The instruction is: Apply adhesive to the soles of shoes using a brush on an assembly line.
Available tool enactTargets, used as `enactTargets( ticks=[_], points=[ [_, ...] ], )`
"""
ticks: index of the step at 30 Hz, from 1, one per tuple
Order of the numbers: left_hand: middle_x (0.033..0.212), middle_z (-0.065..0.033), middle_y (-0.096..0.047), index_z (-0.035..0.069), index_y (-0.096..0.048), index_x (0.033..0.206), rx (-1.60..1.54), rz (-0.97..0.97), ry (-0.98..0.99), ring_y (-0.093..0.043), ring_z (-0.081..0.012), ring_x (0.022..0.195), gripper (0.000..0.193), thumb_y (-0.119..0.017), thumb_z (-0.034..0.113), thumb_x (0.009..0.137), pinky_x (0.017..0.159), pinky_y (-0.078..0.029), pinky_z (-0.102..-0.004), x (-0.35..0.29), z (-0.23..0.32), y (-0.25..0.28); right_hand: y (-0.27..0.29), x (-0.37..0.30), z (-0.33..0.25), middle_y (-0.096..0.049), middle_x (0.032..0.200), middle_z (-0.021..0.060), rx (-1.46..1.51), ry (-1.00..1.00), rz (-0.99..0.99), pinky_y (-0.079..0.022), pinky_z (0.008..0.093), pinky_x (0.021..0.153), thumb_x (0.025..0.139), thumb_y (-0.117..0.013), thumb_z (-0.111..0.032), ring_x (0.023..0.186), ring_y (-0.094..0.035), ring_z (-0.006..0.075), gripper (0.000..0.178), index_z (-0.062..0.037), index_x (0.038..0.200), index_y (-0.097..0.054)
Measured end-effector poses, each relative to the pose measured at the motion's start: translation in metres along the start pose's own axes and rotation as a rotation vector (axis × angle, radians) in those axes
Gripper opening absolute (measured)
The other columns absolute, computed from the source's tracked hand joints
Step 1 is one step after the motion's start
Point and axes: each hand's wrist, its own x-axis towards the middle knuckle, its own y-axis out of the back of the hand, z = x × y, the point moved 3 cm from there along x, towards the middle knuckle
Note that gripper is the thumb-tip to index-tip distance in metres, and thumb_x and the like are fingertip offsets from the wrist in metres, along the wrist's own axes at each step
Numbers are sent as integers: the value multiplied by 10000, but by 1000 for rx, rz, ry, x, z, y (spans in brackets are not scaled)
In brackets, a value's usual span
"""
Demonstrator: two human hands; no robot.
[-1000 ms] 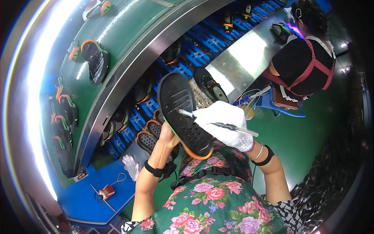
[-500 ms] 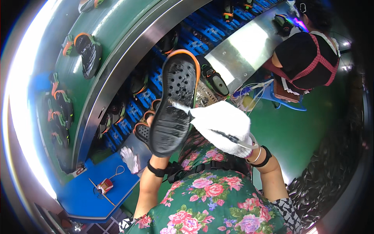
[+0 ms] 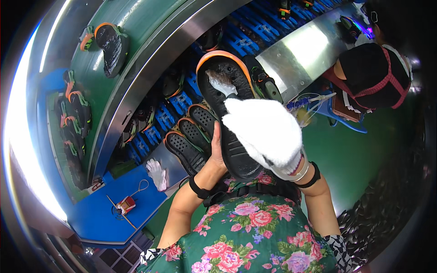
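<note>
My left hand (image 3: 217,148) is closed on the left edge of a black shoe sole (image 3: 234,136), its thumb showing along the side. The sole has an orange rim round its far end and looks wet. In a white glove, my right hand (image 3: 266,132) grips a brush (image 3: 223,84); most of its handle is hidden in the glove. The brush's bristles lie on the sole's inner surface near the far end. Left of my left hand, several black soles with holes and orange-green rims (image 3: 184,152) lie side by side.
A green conveyor belt (image 3: 150,18) carries shoes behind a metal rail. Beyond the soles runs a rack of blue slats (image 3: 268,32). On a blue table (image 3: 98,230) stands a small red container (image 3: 125,204); a pale glove (image 3: 157,174) lies nearby. Another person (image 3: 375,77) sits at right.
The brush has moved from the middle of the sole to its far end. The sole has shifted right and tilted, and my left thumb now shows at its edge.
</note>
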Motion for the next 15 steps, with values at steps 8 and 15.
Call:
enactTargets(
  ticks=[8,15],
  points=[
    [1608,-134,-349,61,-331,1551,140,35,-111,-390,-360,1439,1042,-521,804,846,1198,-306,-525,-2,2,-13,-5,-5,-9,-711,1210,125,71,-4,10,-529,396,948,886,-668,-72,1092,-672,292,329,-39,1212,-706],
    [1574,-130,-393,114,-290,1573,899,360,-350,-444,-328,1395,968,-476,779,895,1181,-345,-516,-4,28,0,-11,-7,-3,-677,1305,109,43,47,-18,-489,413,1020,897,-679,-115,1196,-636,265,364,-91,1259,-701]
  ],
)
